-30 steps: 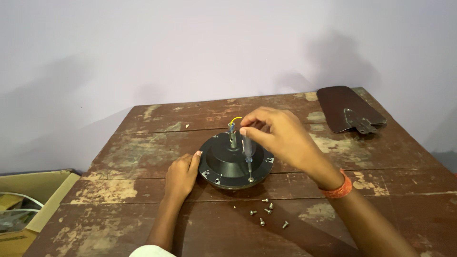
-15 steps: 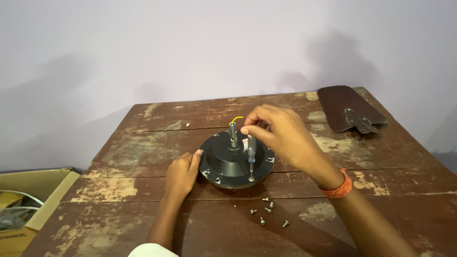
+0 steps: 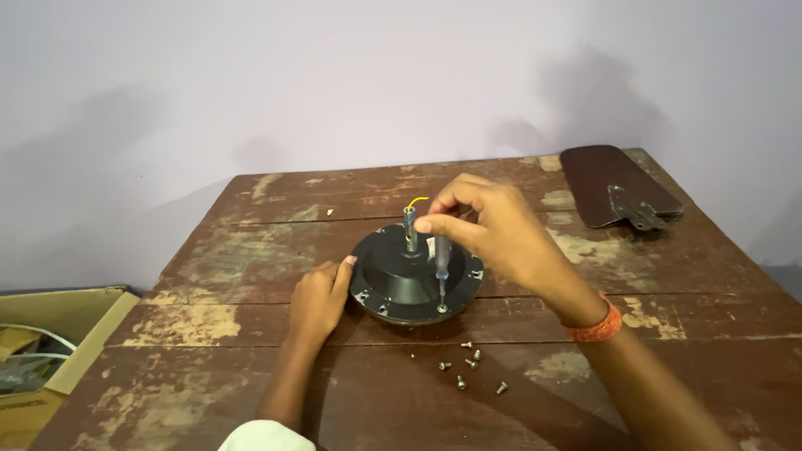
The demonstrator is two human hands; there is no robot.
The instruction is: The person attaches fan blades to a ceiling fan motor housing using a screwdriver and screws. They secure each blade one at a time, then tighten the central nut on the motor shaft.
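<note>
Grey-handled, the screwdriver stands upright with its top pinched between the thumb and fingertips of the right hand, which are curled shut around it; its tip rests on the front rim of the black fan motor housing. An orange band circles that wrist. The left hand lies flat with loose, slightly spread fingers, holding nothing, its fingertips touching the housing's left edge. A short shaft with a yellow wire rises from the middle of the housing, which sits near the centre of the worn wooden table. Several loose screws lie just in front of it. A dark fan blade rests at the table's far right corner, and a cardboard box sits on the floor to the left.
</note>
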